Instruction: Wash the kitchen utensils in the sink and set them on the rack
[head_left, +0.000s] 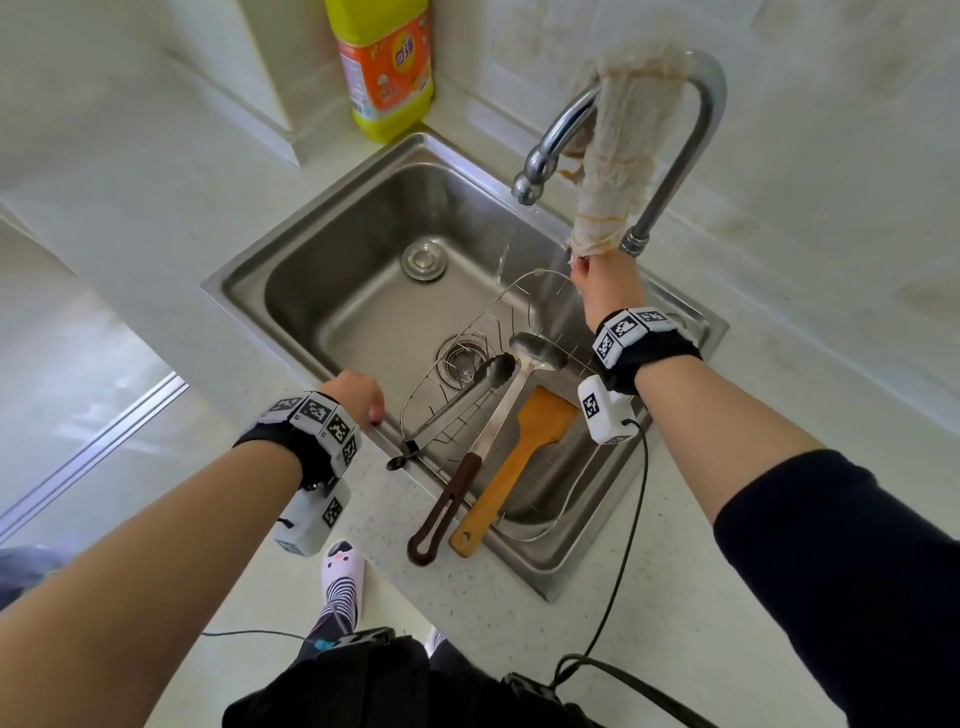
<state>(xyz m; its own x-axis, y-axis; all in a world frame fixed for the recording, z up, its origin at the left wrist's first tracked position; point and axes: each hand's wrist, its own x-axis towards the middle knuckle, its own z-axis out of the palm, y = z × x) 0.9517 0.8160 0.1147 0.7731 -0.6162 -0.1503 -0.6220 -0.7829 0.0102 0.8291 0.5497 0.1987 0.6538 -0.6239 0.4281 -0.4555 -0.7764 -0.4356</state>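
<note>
Nearest, on the speckled desk (519, 649), only the handle ends: dark ladle (470, 457) handle and wooden spatula (519, 462) handle poking over the sink (322, 291) rim toward the body, long axes running front-left to back-right, heads up in the wire rack (467, 332) that sits in the basin's right half. Tongs (457, 395) just left of them, lying on the same slant, tail ring out over the rim. Left hand (358, 397) curled loosely on the front rim, clamped on nothing, just beside the tongs' tail and so likely the nearer for any pickup. Farther back, right hand (605, 278) raised beyond the rack, fingers pinched at the hem of the rag (618, 156) draped over the faucet (550, 140). Thin stream falling from the spout. Detergent bottle (384, 67) in the far corner.
</note>
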